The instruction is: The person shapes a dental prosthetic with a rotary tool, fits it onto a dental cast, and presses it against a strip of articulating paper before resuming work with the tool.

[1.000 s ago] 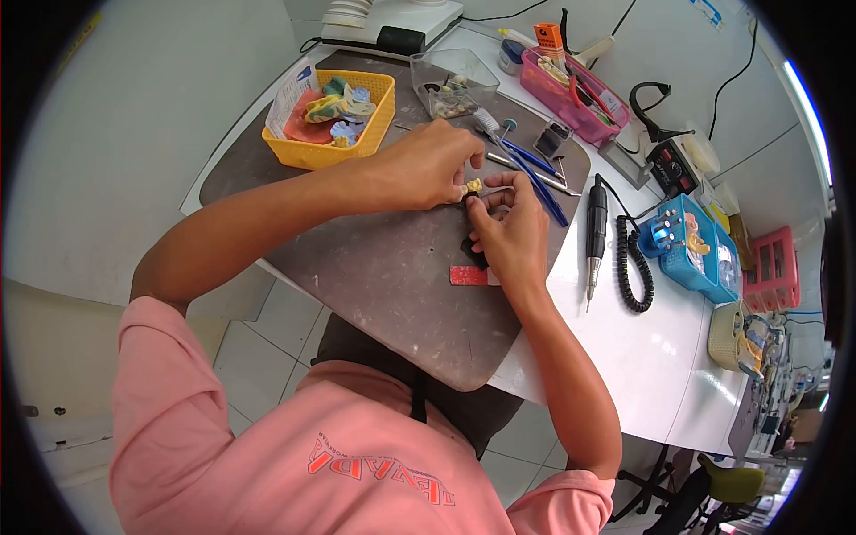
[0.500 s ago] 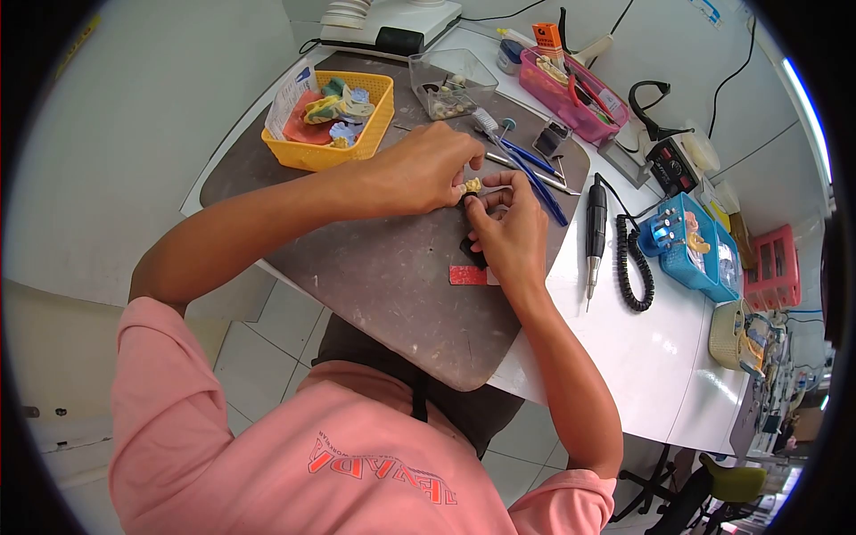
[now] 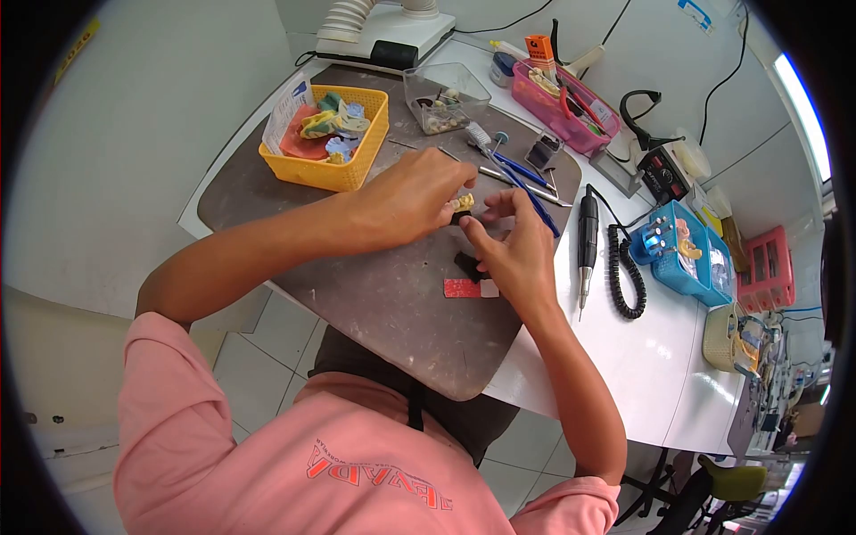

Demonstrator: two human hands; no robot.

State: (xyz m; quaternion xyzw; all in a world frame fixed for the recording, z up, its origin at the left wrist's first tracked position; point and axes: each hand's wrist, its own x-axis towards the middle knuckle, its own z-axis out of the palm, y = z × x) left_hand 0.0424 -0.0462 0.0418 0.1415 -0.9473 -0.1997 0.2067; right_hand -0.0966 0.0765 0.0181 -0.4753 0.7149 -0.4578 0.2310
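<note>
My left hand [image 3: 423, 192] pinches a small yellow dental model piece [image 3: 465, 202] with a black base [image 3: 460, 218], over the brown work board [image 3: 383, 303]. Facing it from the right, my right hand [image 3: 520, 250] has its thumb and forefinger apart, their tips close to the black base. Below the right palm lies a small black piece [image 3: 467, 265], partly covered by the curled fingers. Beside that is a red and white strip [image 3: 462, 288] on the board.
A yellow basket [image 3: 379, 134] and a clear box [image 3: 446, 111] stand at the back. Blue-handled tools [image 3: 526, 172] lie beyond my hands. To the right are a black handpiece [image 3: 588, 234] with coiled cord, blue baskets [image 3: 682, 272] and a pink basket [image 3: 580, 129].
My right thumb and forefinger have come away from the model piece and spread apart. The left hand keeps its pinch. The whole view has shifted slightly.
</note>
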